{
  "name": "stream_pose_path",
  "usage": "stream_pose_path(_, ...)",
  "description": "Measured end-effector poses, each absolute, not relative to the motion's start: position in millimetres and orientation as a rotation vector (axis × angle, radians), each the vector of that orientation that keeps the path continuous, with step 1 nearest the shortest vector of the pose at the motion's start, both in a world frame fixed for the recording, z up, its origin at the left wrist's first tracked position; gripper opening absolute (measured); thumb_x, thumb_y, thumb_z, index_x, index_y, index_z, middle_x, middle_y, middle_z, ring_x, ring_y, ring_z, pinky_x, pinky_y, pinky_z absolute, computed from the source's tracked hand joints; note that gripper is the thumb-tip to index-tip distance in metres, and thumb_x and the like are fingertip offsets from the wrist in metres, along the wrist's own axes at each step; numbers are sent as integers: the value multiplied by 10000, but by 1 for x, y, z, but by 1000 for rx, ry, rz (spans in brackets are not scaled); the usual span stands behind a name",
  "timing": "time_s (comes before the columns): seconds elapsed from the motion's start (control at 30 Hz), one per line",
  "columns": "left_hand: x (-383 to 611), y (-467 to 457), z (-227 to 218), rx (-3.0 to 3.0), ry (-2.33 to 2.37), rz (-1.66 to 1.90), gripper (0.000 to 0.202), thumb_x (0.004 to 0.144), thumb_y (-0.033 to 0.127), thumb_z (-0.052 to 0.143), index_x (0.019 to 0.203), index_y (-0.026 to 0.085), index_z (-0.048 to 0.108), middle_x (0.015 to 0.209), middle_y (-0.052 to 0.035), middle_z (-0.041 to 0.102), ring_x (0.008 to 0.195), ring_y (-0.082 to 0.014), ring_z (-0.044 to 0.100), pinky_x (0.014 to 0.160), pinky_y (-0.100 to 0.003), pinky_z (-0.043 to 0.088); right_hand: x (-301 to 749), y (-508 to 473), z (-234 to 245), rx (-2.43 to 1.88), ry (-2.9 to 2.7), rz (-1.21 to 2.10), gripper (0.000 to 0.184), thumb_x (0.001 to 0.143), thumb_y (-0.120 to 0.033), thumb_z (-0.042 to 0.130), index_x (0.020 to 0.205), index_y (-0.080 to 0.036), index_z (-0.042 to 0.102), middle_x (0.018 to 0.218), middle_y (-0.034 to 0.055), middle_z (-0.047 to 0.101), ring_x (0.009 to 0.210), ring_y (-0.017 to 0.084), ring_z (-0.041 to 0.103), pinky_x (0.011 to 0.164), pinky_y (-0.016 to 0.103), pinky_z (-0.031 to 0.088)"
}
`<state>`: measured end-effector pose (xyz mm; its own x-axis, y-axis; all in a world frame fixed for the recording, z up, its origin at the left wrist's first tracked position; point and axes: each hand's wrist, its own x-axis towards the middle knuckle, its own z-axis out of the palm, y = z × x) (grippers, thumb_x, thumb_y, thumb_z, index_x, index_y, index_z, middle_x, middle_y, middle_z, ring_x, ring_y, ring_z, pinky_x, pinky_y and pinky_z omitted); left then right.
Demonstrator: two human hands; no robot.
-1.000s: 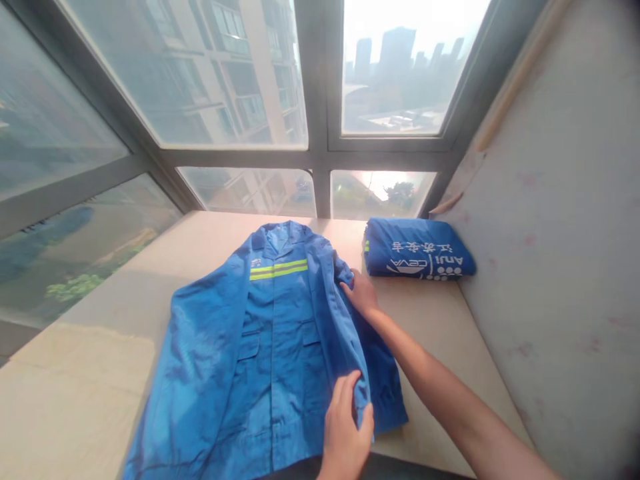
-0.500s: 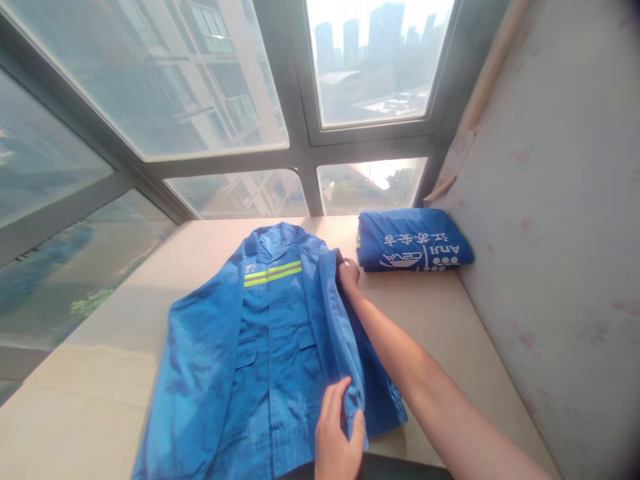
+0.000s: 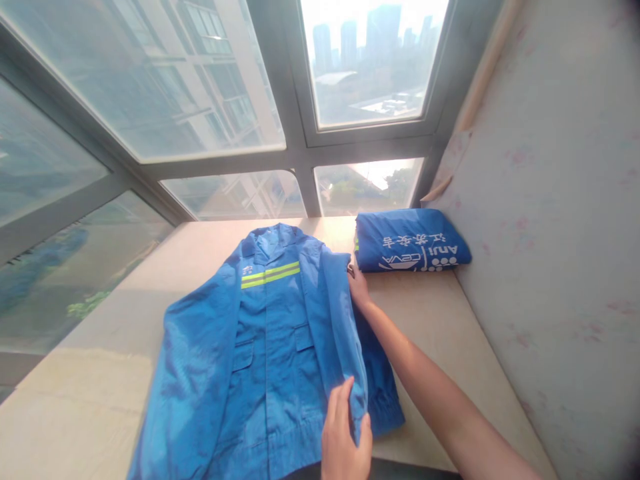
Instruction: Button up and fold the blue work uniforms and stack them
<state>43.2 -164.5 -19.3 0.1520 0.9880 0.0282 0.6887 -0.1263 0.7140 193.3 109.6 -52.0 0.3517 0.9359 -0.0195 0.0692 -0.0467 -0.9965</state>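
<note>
A blue work jacket (image 3: 287, 373) lies spread front up, its collar toward the window and a yellow-green reflective stripe across the chest. The sleeve (image 3: 345, 320) on its right side lies lengthwise along the body. My right hand (image 3: 358, 287) is closed on the upper part of that sleeve's outer edge; its fingertips are partly hidden by the cloth. Near the lower end of the same sleeve, my left hand (image 3: 345, 433) has the cloth between its fingers and thumb.
On the pale surface (image 3: 95, 373) a folded blue garment (image 3: 410, 230) with white printing rests at the back right, close to the papered wall (image 3: 560, 267). Framed windows (image 3: 375, 67) stand behind and to the left.
My right hand has drawn the upper sleeve edge to the right, so the sleeve lies flatter and wider. My left hand has shifted slightly right along with the cloth.
</note>
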Motion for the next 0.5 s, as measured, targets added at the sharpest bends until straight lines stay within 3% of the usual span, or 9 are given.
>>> stream_pose_path(0.13,49,-168,-28,2063,1578,697,548,925,271,495,1462,176,435,1390,-167,569,1280,-285,558,1027,-436,505,207,53,-43,-1310,-858,1182,633,897,-663,347,1244,-201,606,1220,102,684,1087,249,661,884,357,546)
stream_pose_path(0.3,59,-173,-42,2356,1344,563,861,805,353,684,1545,168,286,1477,-173,493,1350,-357,474,1106,-537,420,224,-2,-45,-1258,-707,1386,597,835,-659,513,1260,-248,598,1284,81,657,1180,276,620,956,399,527)
stream_pose_path(0.4,57,-174,-51,2475,1275,434,905,729,179,663,1550,195,283,1533,-137,432,1392,-366,421,1136,-568,372,230,-10,-49,-1314,-735,1352,539,772,-529,638,1230,-247,604,1225,80,687,1156,285,629,977,419,513)
stream_pose_path(0.5,47,-174,-53,2547,1251,412,960,642,-3,505,1555,173,269,1520,-116,455,1397,-309,430,1139,-510,395,230,-7,-49,-1330,-754,1345,541,718,-425,684,1216,-228,606,1168,82,707,1124,280,644,990,424,505)
